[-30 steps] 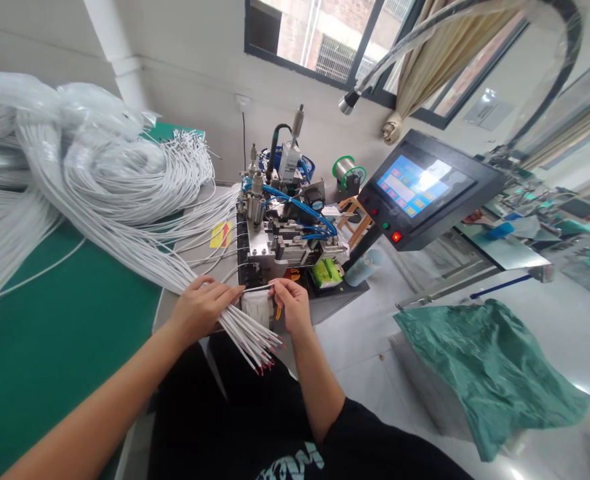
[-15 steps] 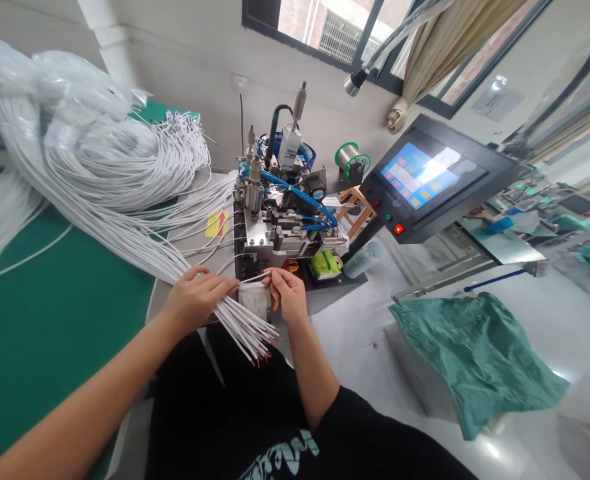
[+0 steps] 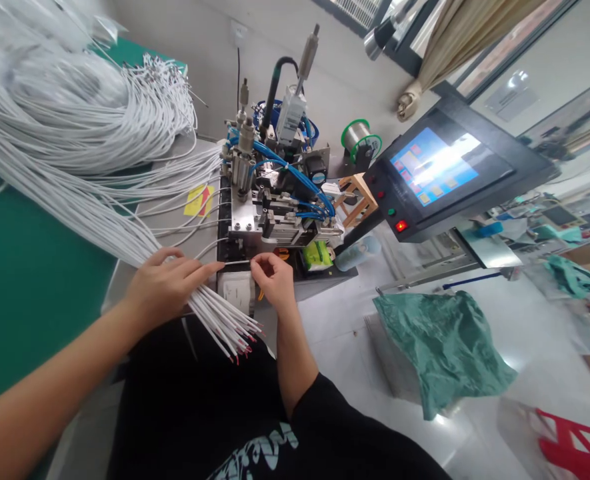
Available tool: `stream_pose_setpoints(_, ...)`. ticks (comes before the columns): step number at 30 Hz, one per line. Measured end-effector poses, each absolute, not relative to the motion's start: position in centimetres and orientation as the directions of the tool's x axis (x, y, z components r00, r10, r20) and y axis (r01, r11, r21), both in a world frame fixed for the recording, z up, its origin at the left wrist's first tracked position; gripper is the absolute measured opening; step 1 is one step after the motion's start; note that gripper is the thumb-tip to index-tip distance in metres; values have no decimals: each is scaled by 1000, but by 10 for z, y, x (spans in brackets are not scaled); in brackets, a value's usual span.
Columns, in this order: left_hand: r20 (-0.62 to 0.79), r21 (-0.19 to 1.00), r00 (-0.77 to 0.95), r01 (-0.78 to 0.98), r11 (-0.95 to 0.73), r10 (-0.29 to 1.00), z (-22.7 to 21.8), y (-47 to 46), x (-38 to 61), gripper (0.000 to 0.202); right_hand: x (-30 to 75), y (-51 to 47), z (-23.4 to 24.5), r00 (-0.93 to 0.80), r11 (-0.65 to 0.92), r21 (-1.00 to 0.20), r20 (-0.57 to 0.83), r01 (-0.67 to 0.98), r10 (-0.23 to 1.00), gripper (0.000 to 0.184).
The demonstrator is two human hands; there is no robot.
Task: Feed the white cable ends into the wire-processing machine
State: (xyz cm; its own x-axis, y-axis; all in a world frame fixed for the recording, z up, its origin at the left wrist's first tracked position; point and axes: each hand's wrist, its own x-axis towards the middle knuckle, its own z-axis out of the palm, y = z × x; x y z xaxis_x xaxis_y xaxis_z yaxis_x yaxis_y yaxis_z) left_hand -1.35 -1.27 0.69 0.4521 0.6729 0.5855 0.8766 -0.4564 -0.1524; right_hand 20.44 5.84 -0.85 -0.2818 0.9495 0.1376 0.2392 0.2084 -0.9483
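My left hand (image 3: pixel 167 283) is closed over a bundle of white cables (image 3: pixel 219 320), whose reddish wire ends fan out below it. One single white cable (image 3: pixel 237 263) stretches from my left fingertips to my right hand (image 3: pixel 275 277), which pinches it near its end. This cable lies level, along the front edge of a benchtop machine (image 3: pixel 295 230) with metal cylinders and blue air hoses. Several other cables run into the machine's left side. Below the single cable is a whitish block (image 3: pixel 236 292), partly hidden by the bundle.
Coiled white cables (image 3: pixel 75 113) cover the green mat (image 3: pixel 39 280) at left. A control screen (image 3: pixel 435 167) stands at right, with a solder wire spool (image 3: pixel 359 138) behind the machine. Green sheeting (image 3: pixel 435 347) covers something on the floor; a red stool (image 3: pixel 575 440) is nearby.
The view has shifted, so the machine and hands appear further left. The single cable, slanted before, now lies nearly level between my hands. Both hands keep their hold.
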Motion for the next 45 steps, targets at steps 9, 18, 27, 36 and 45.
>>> stream_pose_setpoints(9,492,-91,389,913,-399,779,2,-13,-15,32,201,70,-11,-301,220,-943,140,250,943,22)
stream_pose_setpoints(18,446,-82,405,907,-414,799,1,-10,-14,40,201,76,-18,-325,134,-964,54,229,944,22)
stream_pose_setpoints(27,466,-123,398,914,-387,790,8,-10,-11,37,196,82,-27,-377,107,-985,50,133,925,20)
stream_pose_setpoints(36,476,-112,369,926,-361,798,7,-9,-11,39,195,86,-31,-412,6,-996,-32,91,911,20)
stream_pose_setpoints(45,459,-102,353,932,-347,815,3,-9,-12,41,190,86,-44,-386,-76,-997,-63,-19,920,23)
